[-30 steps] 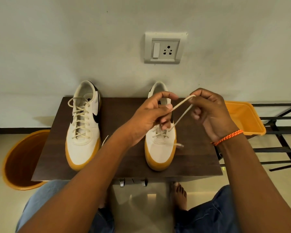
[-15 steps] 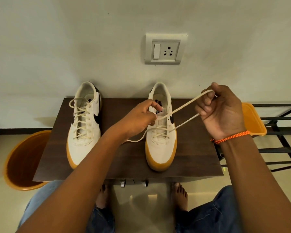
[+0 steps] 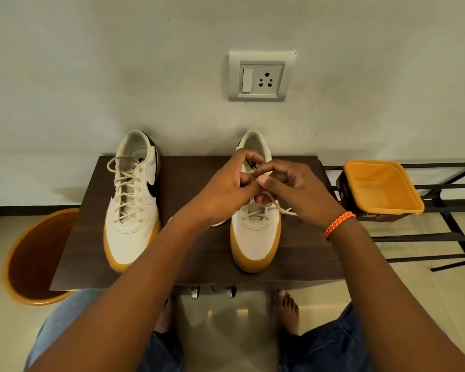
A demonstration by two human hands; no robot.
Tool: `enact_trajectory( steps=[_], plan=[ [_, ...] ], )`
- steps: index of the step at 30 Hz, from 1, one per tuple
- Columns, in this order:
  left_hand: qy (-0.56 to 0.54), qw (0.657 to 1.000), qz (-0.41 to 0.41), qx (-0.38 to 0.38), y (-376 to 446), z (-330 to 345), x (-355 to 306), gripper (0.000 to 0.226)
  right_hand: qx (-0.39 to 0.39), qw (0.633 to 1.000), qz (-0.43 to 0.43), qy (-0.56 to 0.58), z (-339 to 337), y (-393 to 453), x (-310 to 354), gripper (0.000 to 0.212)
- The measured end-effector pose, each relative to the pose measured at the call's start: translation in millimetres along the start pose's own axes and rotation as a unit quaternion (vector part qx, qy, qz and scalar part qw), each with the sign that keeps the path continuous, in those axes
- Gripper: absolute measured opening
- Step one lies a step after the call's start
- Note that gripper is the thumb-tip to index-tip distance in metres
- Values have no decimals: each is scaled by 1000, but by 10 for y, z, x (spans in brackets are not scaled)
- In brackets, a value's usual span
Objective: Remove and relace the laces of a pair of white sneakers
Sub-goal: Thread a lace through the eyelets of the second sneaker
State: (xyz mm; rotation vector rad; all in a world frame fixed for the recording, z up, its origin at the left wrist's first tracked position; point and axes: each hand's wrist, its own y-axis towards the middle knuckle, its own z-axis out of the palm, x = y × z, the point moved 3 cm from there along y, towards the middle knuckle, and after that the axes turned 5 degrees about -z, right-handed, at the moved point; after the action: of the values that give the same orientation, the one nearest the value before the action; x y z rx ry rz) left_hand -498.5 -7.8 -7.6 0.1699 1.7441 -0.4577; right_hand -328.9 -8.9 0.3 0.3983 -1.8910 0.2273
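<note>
- We see two white sneakers with tan soles on a dark wooden table (image 3: 199, 253), toes pointing toward us, heels near the wall.
- The left sneaker (image 3: 131, 200) stands apart from the hands; its lace (image 3: 125, 189) runs through the eyelets up to a loose loop at the top.
- The right sneaker (image 3: 255, 232) sits under both hands, which meet over its upper eyelets.
- The left hand (image 3: 226, 191) has its fingers curled, pinching the lace (image 3: 277, 206) of that sneaker against the thumb.
- The right hand (image 3: 293, 191) also has curled fingers pinching the same lace; an orange bracelet (image 3: 338, 224) circles its wrist.
- A free end of the lace trails off the right side of the sneaker onto the table, and another strand shows just left of it.
- An orange tub (image 3: 381, 186) rests on a black metal rack (image 3: 440, 208) to the right of the table.
- An orange bucket (image 3: 35, 259) stands on the floor to the left.
- A switch and socket plate (image 3: 261, 76) is on the wall above.
</note>
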Motion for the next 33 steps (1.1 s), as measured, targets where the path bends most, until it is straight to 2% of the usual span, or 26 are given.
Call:
enact_trajectory(
  steps=[4,8,14,18,21,27,30,33],
  plan=[
    [40,999,-1,-22,5,-17,5,30,2,1000,9,17,-98,-1,3,14],
    [74,996,-8,-54,14,-77,34,17,-18,998,5,-57,-272,-56,-58,7],
    [99,993,24,-64,33,15,49,28,12,999,9,-52,-124,-38,-71,13],
    [120,989,28,-87,60,-29,84,25,-24,997,-6,-74,-164,-14,-81,3],
    [119,987,27,-108,70,-82,92,27,-25,999,1,-48,-220,-39,-84,4],
    [106,990,29,-87,49,37,59,30,-9,996,-11,-84,-151,-18,-76,6],
    [97,989,29,-104,51,-25,56,26,-9,995,16,-98,-270,-56,-135,2],
    [112,985,22,-130,71,-76,65,16,14,989,66,-133,-389,-125,-222,8]
  ],
)
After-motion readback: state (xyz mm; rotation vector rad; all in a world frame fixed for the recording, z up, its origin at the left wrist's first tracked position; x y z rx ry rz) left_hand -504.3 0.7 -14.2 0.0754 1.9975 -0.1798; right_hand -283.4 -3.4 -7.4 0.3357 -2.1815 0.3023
